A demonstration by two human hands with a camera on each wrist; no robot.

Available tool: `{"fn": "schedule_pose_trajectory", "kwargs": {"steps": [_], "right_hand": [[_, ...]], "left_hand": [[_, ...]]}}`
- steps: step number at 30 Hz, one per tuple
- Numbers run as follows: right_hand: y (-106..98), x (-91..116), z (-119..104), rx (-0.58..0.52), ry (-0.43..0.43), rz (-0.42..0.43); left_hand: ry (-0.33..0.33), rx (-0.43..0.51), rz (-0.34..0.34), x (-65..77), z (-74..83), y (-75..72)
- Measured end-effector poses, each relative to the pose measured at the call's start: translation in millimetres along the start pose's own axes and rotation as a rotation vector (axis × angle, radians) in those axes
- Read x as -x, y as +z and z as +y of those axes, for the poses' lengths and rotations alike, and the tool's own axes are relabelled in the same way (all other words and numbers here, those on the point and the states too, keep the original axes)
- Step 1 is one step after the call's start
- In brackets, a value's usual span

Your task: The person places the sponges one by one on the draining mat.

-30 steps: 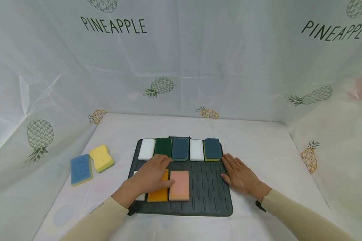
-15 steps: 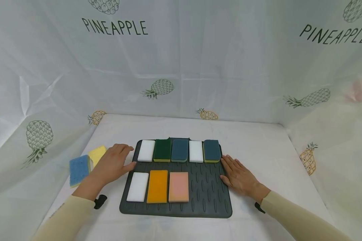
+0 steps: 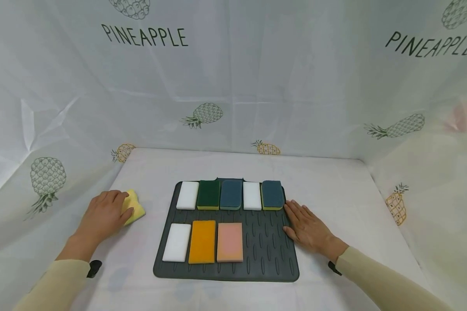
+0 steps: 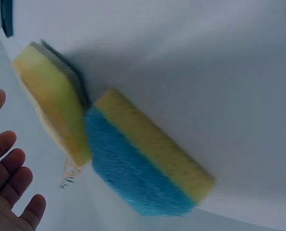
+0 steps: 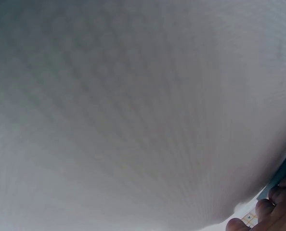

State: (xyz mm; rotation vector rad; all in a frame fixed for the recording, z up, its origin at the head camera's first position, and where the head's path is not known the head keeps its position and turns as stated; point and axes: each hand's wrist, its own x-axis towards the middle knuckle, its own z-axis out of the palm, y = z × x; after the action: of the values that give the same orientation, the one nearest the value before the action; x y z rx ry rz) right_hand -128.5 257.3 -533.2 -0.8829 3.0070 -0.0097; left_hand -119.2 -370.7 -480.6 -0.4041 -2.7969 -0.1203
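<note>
The left hand [image 3: 103,214] lies over the yellow sponge [image 3: 134,208] near the bench's left edge, fingers relaxed and spread in the wrist view, closed on nothing; whether it touches the sponge cannot be told. The blue sponge [image 4: 143,168], just beside the yellow one, is hidden under that hand in the head view. The right hand [image 3: 307,226] rests flat, fingers straight, against the right edge of the dark mat [image 3: 270,255], beside a teal sponge [image 3: 273,195]. The backdrop [image 3: 233,77] reads "PINEAPPLE" twice. Half a second ago the left hand was at the mat's left edge; it has since moved outward onto the loose sponges.
</note>
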Motion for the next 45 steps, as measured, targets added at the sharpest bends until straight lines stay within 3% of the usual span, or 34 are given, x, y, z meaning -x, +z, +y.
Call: {"fn": "schedule_pose_trajectory", "kwargs": {"steps": [12, 27, 36, 41, 45], "right_hand": [[1, -1, 0, 0.002, 0.0, 0.003], [-1, 0, 0, 0.002, 0.0, 0.002], [-1, 1, 0, -0.006, 0.008, -0.003], [-1, 1, 0, -0.019, 0.009, -0.003], [-1, 1, 0, -0.021, 0.006, -0.001]], "left_hand": [[-0.089, 0.01, -0.096, 10.7, -9.0, 8.2], [-0.184, 0.015, -0.029, 12.8, -1.6, 7.8], [-0.117, -0.004, 0.073, 13.9, 7.1, 7.7], [-0.146, 0.022, 0.038, 10.9, 15.4, 5.7], [-0.124, 0.015, 0.031, 10.8, 18.9, 7.1]]}}
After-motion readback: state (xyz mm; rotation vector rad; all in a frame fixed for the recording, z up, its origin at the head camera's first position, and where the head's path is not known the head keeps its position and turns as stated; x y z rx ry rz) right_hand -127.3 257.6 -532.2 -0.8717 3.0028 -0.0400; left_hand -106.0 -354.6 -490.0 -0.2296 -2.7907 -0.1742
